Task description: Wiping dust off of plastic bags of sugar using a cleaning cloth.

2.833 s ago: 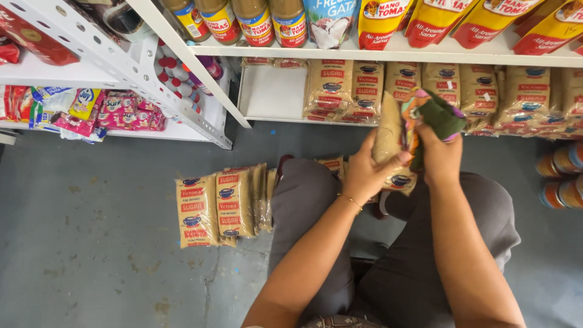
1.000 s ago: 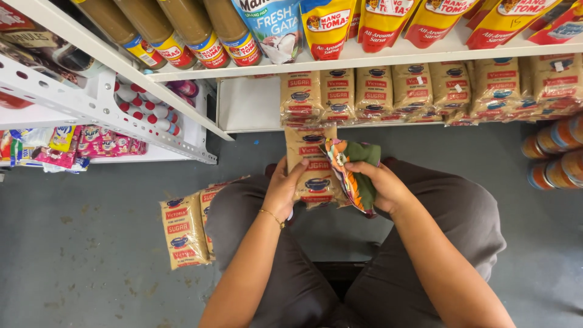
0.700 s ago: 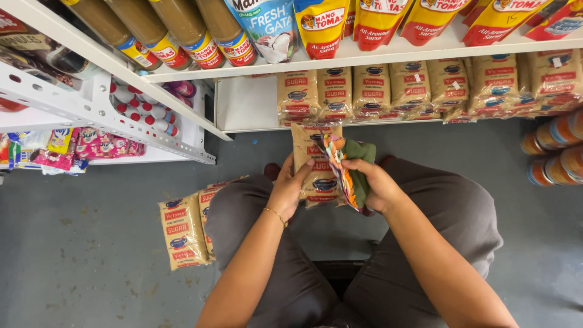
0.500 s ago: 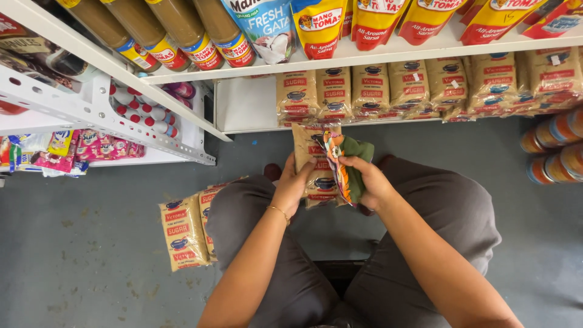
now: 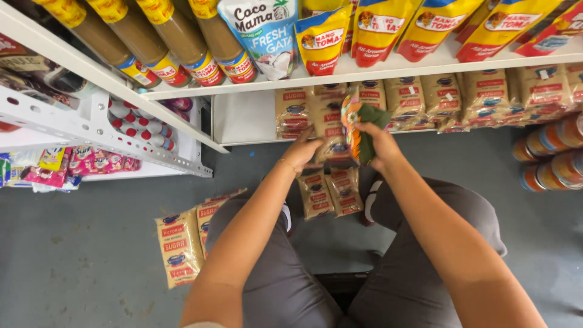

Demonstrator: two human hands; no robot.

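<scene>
Head view: a tan sugar packet (image 5: 333, 152) is gripped in the left hand (image 5: 302, 152) just before the bottom shelf (image 5: 243, 118), steadied upright, while a folded orange-and-green cloth (image 5: 359, 130) is clenched by the right hand (image 5: 382, 146) against it.

four brown sauce bottles (image 5: 176, 36), two hands (image 5: 340, 149).

Ahead of left hand (image 5: 302, 152): shelf bay w/ gap left of sugar bags (image 5: 425, 97); shelf board (image 5: 388, 67) caps it above.
</scene>
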